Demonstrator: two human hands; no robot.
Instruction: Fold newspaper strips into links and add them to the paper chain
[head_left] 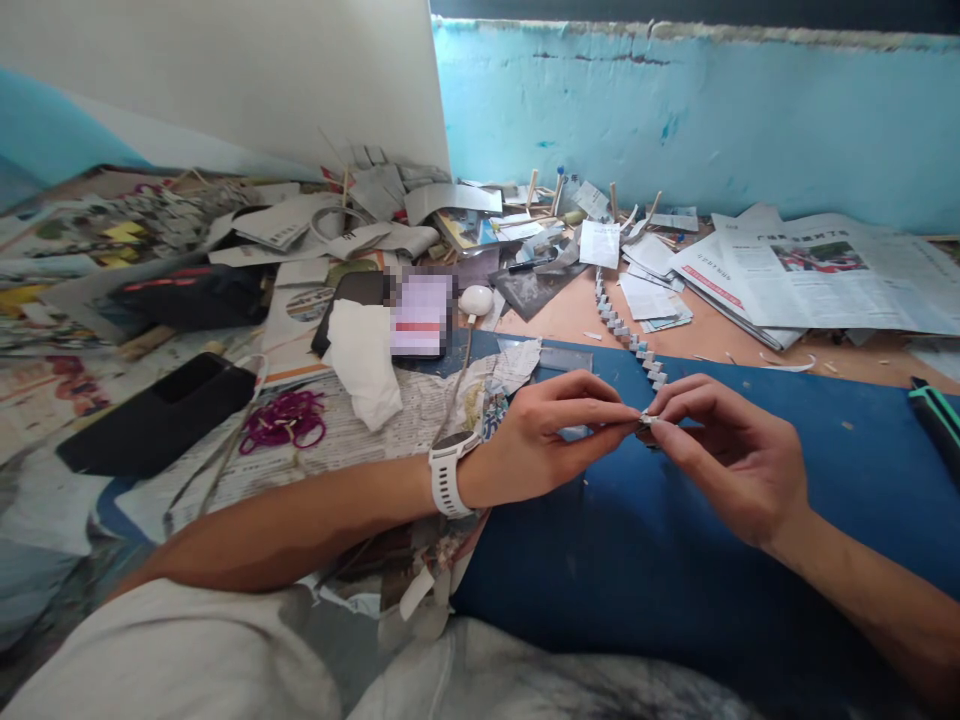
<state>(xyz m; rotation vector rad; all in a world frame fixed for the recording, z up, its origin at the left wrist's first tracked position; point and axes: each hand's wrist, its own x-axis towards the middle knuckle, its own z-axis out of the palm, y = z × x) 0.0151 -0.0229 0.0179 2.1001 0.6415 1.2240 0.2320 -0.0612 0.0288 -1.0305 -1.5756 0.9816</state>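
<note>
A zigzag chain of folded paper strips [624, 333] runs from the back of the desk down to my fingers, its near end between them. My left hand [562, 435], with a white watch [448, 478] on the wrist, pinches that end from the left. From the right, my right hand [731, 450] pinches the same end between thumb and fingers. The fingertips almost meet there, and they hide most of the piece they grip. Both hands are above a blue cutting mat [750, 590].
Small paper pieces [652, 300] and folded newspapers [825, 270] lie behind the mat. Toward the left are a phone [418, 325], a white tissue [365, 365], purple cord [285, 420] and a black case [157, 415]. A green-black cutter [937, 425] rests at right.
</note>
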